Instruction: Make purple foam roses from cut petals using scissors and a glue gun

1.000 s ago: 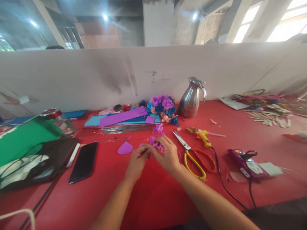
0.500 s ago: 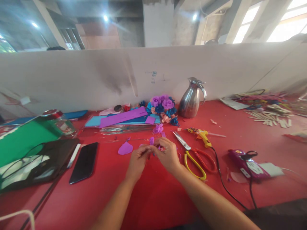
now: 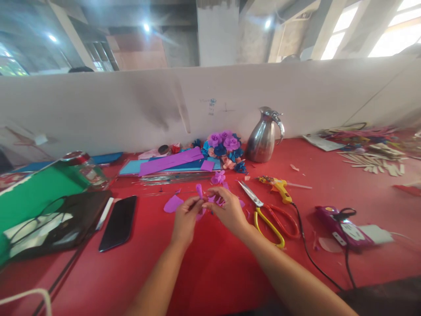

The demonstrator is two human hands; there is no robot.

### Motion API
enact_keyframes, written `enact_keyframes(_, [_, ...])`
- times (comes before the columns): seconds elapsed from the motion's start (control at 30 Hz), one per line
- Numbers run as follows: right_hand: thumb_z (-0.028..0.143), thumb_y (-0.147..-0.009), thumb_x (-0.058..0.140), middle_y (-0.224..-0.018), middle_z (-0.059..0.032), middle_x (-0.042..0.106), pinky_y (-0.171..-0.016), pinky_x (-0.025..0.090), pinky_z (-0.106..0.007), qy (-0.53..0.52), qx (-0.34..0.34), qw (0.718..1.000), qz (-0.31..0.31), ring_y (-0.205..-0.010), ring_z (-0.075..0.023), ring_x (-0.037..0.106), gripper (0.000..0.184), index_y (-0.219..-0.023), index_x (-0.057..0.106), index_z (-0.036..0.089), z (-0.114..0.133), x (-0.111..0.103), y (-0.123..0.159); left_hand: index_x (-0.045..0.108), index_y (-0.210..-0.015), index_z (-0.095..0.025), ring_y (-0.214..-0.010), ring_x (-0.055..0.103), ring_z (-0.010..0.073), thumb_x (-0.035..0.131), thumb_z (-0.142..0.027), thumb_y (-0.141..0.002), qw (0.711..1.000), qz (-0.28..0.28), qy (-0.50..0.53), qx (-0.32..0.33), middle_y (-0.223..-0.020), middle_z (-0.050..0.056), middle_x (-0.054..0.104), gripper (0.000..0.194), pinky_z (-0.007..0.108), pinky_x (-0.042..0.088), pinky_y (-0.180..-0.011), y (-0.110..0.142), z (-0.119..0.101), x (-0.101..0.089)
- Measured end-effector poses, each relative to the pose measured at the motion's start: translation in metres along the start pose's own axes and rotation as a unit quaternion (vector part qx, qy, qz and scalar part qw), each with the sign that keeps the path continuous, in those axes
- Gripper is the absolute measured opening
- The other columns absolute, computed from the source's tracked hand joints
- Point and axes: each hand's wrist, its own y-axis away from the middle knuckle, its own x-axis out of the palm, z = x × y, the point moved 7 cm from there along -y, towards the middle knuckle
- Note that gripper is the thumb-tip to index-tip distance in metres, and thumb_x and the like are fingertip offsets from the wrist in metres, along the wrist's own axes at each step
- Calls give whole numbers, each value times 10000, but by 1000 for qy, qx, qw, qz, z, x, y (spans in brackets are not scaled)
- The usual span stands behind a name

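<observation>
Head view: both your hands meet over the middle of the red tabletop [image 3: 210, 272]. Your left hand [image 3: 186, 217] has a small purple paper roll [image 3: 199, 190] pinched at the fingertips, its top poking up on the far side. Your right hand [image 3: 226, 210] is curled just beside it, thumb near the left fingertips; can't tell whether it's gripping anything, as the contact is hidden.

Step in hand, my read: fingertip shaping or fixing at the base of that roll. Next move calls for a steady left pinch, light pressure so the paper doesn't crush, and the right fingers working round the base.

Loose purple petal [image 3: 173, 203] lies flat just left of the left hand, within easy reach. More purple pieces sit partly hidden behind the right hand. Small purple flower [image 3: 218, 177] is on the far side, with the flower bunch [image 3: 226, 147] beyond it, near the metal jug [image 3: 262, 140].

Scissors [image 3: 258, 202] lie right of your right hand, blades pointing far-left; watch your wrist near the handles. Yellow glue gun [image 3: 279, 188] is farther right, cord trailing toward the near side.
</observation>
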Motion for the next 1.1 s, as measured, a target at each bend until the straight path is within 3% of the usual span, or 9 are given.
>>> enact_keyframes(0.1, [326,-737,729,-853,-42,673,-653,460,-284,42,3,999,33,-720,-168,587,242,-932,665,197,-5,8,3,703,-765,-165,-660,514,126,699,-339,-679,999,-17,42,-9,-692,4,607,194,240,391,-625,-3,3,-5])
enact_keyframes(0.23, [238,-796,661,-811,-44,677,-672,469,-282,63,-22,995,68,-712,-168,609,81,-859,703,206,-6,19,7,715,-725,-176,-722,533,133,712,-307,-669,998,-8,46,30,-760,12,603,143,239,412,-656,-3,-3,-5])
enact_keyframes(0.43, [86,-795,569,-776,-30,694,-689,469,-256,46,-16,996,74,-723,-159,627,210,-792,730,221,-7,21,7,740,-731,-177,-798,563,159,738,-293,-637,998,-2,65,13,-801,29,636,149,267,427,-747,-2,-2,-2])
enact_keyframes(0.83, [142,-797,569,-740,-15,675,-609,435,-237,65,14,994,90,-660,-151,602,175,-801,724,225,-10,21,8,725,-693,-180,-775,563,167,699,-268,-672,999,5,16,38,-767,28,645,94,269,423,-727,-2,-4,-1])
enact_keyframes(0.93, [97,-777,546,-791,-21,696,-643,451,-242,82,17,993,84,-695,-155,614,227,-835,722,228,-13,17,6,725,-699,-186,-757,561,161,705,-258,-663,999,-18,17,44,-754,20,653,83,269,422,-723,-3,-7,-7])
enact_keyframes(1.1, [63,-739,495,-811,-31,704,-636,457,-250,114,26,993,26,-678,-153,605,271,-820,713,202,-16,-3,-2,716,-692,-190,-739,558,141,756,-295,-614,990,-103,90,43,-717,10,663,138,266,414,-741,-10,-10,-33])
